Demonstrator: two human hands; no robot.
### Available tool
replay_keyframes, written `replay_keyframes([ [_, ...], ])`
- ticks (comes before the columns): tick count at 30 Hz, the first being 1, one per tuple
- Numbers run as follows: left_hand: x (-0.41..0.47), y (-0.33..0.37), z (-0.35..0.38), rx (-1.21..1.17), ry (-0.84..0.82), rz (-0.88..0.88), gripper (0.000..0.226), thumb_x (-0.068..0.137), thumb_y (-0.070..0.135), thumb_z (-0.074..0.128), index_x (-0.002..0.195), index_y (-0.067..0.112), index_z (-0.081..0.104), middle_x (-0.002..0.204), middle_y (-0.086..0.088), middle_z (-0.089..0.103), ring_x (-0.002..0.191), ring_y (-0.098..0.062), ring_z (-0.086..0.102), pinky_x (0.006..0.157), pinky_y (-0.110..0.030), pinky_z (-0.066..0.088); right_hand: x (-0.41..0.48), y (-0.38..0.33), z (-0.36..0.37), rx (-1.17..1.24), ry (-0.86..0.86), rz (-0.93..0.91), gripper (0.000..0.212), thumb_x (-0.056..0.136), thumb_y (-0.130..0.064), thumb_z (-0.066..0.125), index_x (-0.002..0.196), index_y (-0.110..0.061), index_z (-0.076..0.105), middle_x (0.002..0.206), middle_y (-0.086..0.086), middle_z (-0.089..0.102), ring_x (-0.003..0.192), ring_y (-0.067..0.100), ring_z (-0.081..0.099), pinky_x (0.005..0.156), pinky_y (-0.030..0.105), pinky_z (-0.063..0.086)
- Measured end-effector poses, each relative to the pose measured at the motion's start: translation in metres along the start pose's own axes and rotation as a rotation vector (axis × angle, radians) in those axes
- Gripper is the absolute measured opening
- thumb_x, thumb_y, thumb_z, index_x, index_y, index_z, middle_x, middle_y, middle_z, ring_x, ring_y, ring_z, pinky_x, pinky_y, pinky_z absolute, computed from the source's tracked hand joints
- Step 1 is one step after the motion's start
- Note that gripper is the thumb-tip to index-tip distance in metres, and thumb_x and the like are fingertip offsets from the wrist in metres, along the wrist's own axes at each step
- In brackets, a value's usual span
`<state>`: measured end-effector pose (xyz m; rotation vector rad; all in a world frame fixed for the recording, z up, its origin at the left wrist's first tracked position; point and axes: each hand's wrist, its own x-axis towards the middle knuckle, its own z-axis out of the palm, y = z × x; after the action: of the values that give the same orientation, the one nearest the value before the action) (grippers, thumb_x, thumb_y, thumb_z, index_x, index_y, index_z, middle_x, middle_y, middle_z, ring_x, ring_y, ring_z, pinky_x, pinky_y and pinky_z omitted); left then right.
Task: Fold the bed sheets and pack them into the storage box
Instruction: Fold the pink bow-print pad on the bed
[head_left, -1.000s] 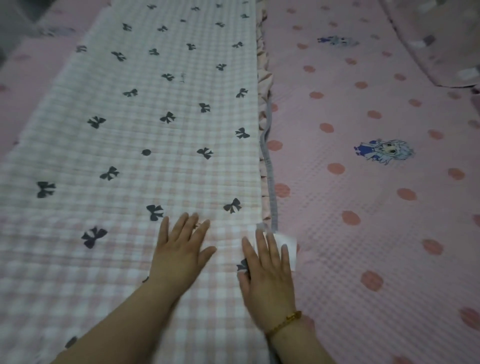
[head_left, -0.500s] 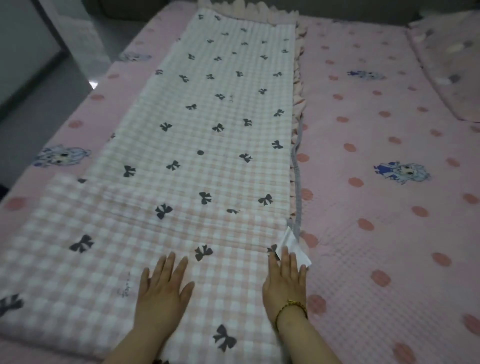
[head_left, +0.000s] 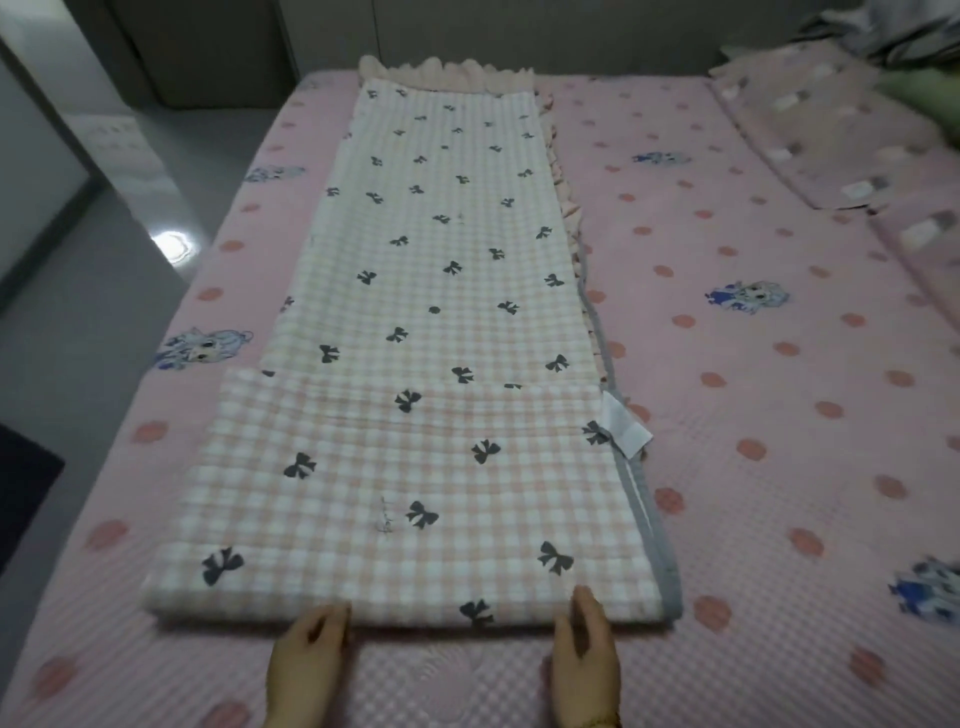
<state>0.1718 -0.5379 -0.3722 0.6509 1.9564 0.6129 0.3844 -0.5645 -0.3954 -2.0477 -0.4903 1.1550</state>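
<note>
Both wrists are cut off by the near frame edge, and blur hides whether the fingers pinch or only touch. The left hand (head_left: 309, 654) and right hand (head_left: 587, 649) meet the near folded edge of the checked bow-print bed sheet (head_left: 431, 467), which lies lengthwise on the pink dotted bedspread (head_left: 779, 467), its near end doubled over. Half a second ago both palms lay flat on top of it.

sheet (head_left: 441, 364) on bed (head_left: 779, 415), left of centre | pillows (head_left: 831, 130) far right | hands at near edge
</note>
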Motion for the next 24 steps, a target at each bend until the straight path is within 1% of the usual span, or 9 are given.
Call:
replay_keyframes([
  [2, 0.004, -0.009, -0.013, -0.190, -0.040, -0.165, 0.034, 0.096, 0.024, 0.049, 0.070, 0.005, 0.059, 0.079, -0.017, 0.062, 0.083, -0.030, 0.063, 0.063, -0.024, 0.044, -0.012, 0.005, 0.005, 0.344, 0.138, 0.240, 0.036, 0.091, -0.001, 0.052, 0.125, 0.008, 0.049, 0.108, 0.020, 0.060, 0.088, 0.029, 0.054, 0.053, 0.015, 0.049],
  [3, 0.006, -0.010, -0.016, -0.365, -0.074, -0.258, 0.035, 0.097, 0.029, 0.047, 0.077, 0.002, 0.059, 0.080, -0.015, 0.060, 0.081, -0.028, 0.063, 0.066, -0.026, 0.049, -0.015, 0.004, 0.008, 0.478, 0.133, 0.323, 0.035, 0.092, -0.004, 0.051, 0.125, 0.009, 0.048, 0.105, 0.024, 0.060, 0.086, 0.031, 0.055, 0.054, 0.022, 0.051],
  [4, 0.008, -0.014, -0.019, -0.511, -0.077, -0.348, 0.037, 0.097, 0.031, 0.046, 0.098, -0.003, 0.060, 0.095, -0.016, 0.061, 0.094, -0.028, 0.062, 0.080, -0.036, 0.051, -0.018, 0.005, 0.013, 0.570, 0.098, 0.391, 0.037, 0.094, -0.009, 0.049, 0.127, 0.008, 0.044, 0.114, 0.028, 0.057, 0.097, 0.035, 0.057, 0.068, 0.030, 0.053],
  [5, 0.013, -0.016, -0.021, -0.609, -0.083, -0.395, 0.042, 0.097, 0.031, 0.045, 0.120, -0.003, 0.052, 0.117, -0.015, 0.057, 0.114, -0.029, 0.055, 0.096, -0.042, 0.044, -0.020, 0.004, 0.015, 0.626, 0.052, 0.446, 0.042, 0.096, -0.013, 0.045, 0.132, 0.008, 0.039, 0.128, 0.029, 0.048, 0.114, 0.038, 0.051, 0.086, 0.037, 0.049],
  [7, 0.023, -0.014, -0.025, -0.742, -0.039, -0.418, 0.048, 0.097, 0.029, 0.044, 0.138, 0.006, 0.038, 0.142, -0.012, 0.041, 0.133, -0.029, 0.038, 0.109, -0.042, 0.032, -0.023, -0.002, 0.020, 0.705, -0.020, 0.511, 0.049, 0.098, -0.020, 0.042, 0.140, 0.004, 0.030, 0.144, 0.024, 0.033, 0.132, 0.037, 0.035, 0.107, 0.044, 0.033],
  [11, 0.053, -0.008, -0.032, -0.897, 0.014, -0.433, 0.049, 0.093, 0.026, 0.052, 0.139, 0.015, 0.039, 0.141, -0.009, 0.044, 0.131, -0.024, 0.041, 0.109, -0.036, 0.034, -0.008, -0.015, 0.038, 0.817, -0.065, 0.523, 0.051, 0.096, -0.022, 0.046, 0.140, -0.002, 0.031, 0.144, 0.021, 0.036, 0.133, 0.035, 0.035, 0.109, 0.046, 0.031],
  [17, 0.076, -0.018, -0.034, -0.970, -0.017, -0.449, 0.044, 0.088, 0.016, 0.060, 0.131, 0.011, 0.051, 0.130, -0.009, 0.057, 0.112, -0.019, 0.057, 0.085, -0.031, 0.047, 0.004, -0.010, 0.054, 0.775, 0.043, 0.495, 0.046, 0.090, -0.011, 0.057, 0.132, 0.001, 0.042, 0.132, 0.020, 0.050, 0.112, 0.030, 0.054, 0.096, 0.043, 0.044],
  [21, 0.062, -0.009, -0.043, -0.898, 0.016, -0.366, 0.043, 0.090, 0.012, 0.057, 0.132, 0.008, 0.047, 0.131, -0.011, 0.054, 0.118, -0.023, 0.054, 0.088, -0.033, 0.045, -0.004, -0.017, 0.049, 0.724, 0.080, 0.402, 0.045, 0.089, -0.008, 0.057, 0.130, 0.005, 0.043, 0.128, 0.019, 0.052, 0.097, 0.024, 0.051, 0.085, 0.037, 0.045],
  [24, 0.045, 0.000, -0.053, -0.875, 0.005, -0.298, 0.044, 0.092, 0.013, 0.054, 0.134, 0.008, 0.044, 0.134, -0.010, 0.052, 0.124, -0.023, 0.049, 0.093, -0.033, 0.042, -0.017, -0.027, 0.041, 0.701, 0.076, 0.346, 0.044, 0.089, -0.008, 0.058, 0.128, 0.006, 0.045, 0.105, 0.013, 0.059, 0.090, 0.023, 0.054, 0.085, 0.036, 0.044],
])
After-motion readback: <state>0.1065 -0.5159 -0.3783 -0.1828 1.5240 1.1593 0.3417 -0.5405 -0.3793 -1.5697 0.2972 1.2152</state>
